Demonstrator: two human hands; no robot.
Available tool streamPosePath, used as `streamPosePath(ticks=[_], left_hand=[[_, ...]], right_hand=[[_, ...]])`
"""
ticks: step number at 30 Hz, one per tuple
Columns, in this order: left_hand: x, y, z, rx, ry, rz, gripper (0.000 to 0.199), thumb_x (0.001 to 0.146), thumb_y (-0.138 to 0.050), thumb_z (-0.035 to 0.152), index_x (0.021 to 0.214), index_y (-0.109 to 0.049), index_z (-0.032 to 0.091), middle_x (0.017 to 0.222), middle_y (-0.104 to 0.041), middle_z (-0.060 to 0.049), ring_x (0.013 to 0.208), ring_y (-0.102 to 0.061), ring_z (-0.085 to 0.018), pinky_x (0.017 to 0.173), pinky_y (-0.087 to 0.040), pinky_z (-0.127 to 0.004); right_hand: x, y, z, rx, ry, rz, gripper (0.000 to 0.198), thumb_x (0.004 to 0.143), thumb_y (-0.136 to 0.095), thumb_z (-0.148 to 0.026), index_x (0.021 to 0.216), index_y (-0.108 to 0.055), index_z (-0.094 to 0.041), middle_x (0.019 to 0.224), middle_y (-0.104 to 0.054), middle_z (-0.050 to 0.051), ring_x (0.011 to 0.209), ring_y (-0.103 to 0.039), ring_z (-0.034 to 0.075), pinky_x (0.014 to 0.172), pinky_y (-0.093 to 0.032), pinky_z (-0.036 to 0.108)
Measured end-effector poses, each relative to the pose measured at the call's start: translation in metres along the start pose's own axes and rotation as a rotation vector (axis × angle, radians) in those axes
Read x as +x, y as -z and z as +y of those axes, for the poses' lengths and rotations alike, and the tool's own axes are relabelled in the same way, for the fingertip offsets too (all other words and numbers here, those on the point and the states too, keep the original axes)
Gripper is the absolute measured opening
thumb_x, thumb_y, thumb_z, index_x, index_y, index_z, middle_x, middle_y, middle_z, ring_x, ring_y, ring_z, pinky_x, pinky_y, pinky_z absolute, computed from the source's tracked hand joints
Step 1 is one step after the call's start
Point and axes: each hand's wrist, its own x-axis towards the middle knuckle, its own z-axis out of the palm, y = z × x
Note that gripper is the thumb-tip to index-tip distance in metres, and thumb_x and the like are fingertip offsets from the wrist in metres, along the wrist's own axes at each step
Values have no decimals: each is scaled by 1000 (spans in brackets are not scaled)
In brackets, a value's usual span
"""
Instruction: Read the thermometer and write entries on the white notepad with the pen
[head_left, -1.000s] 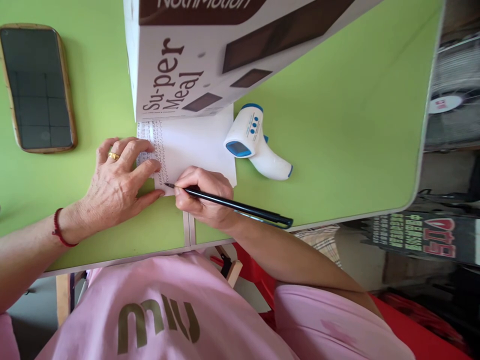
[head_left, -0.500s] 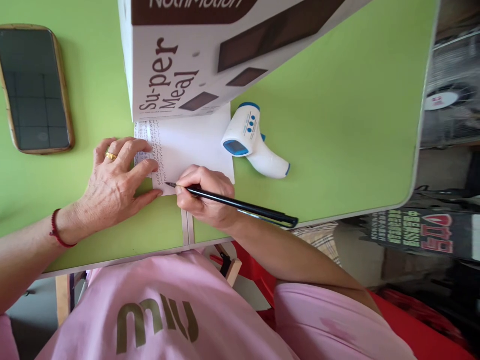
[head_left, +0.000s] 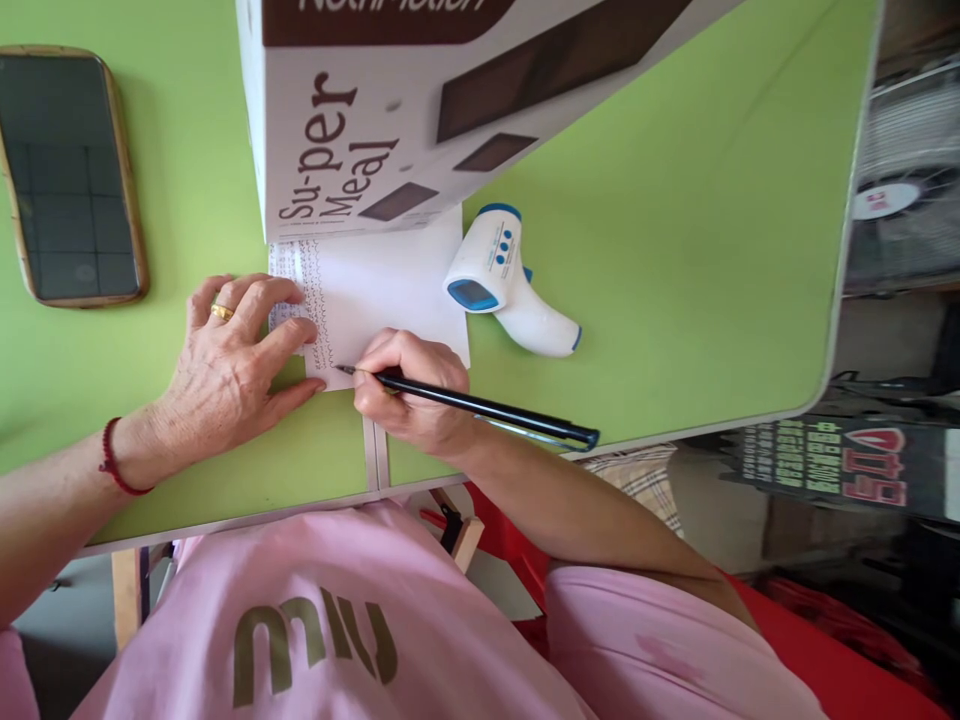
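A white sheet of paper [head_left: 390, 290] lies on the green table [head_left: 675, 250], with rows of small handwritten marks along its left side. My left hand [head_left: 232, 360], with a gold ring, lies flat on the paper's left edge and pins it down. My right hand [head_left: 412, 390] grips a black pen [head_left: 480, 408], its tip touching the paper near the lower left corner. The far edge of the paper is tucked under a white and brown "Su-per Meal" box [head_left: 360, 120].
A white and blue infrared thermometer [head_left: 502, 285] lies just right of the paper. A dark phone in a tan case [head_left: 71, 175] rests at the far left. The table's rounded edge runs along the right, with a fan [head_left: 900, 200] beyond it.
The pen tip has crept slightly to the right along the paper's lower edge. The left hand has stayed in place on the sheet.
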Motion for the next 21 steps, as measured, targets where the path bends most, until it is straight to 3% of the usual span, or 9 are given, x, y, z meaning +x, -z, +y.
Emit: streamPosePath(ticks=[17, 21], left_hand=[[0, 1, 0, 13, -4, -5, 33, 90, -70, 42, 111, -61, 17, 130, -59, -17, 122, -54, -36, 104, -38, -56], [-2, 1, 4, 32, -16, -1, 29, 93, -67, 41, 109, -61, 17, 131, -59, -17, 121, -55, -36, 104, -38, -57]], right_hand=[[-1, -2, 0, 1, -5, -36, 15, 84, -57, -11, 80, -48, -22, 65, -57, -4, 57, -52, 10, 56, -43, 21], [3, 2, 0, -21, 83, -4, 14, 86, -58, -9, 91, -55, -21, 75, -62, -1, 64, -59, 11, 60, -48, 22]])
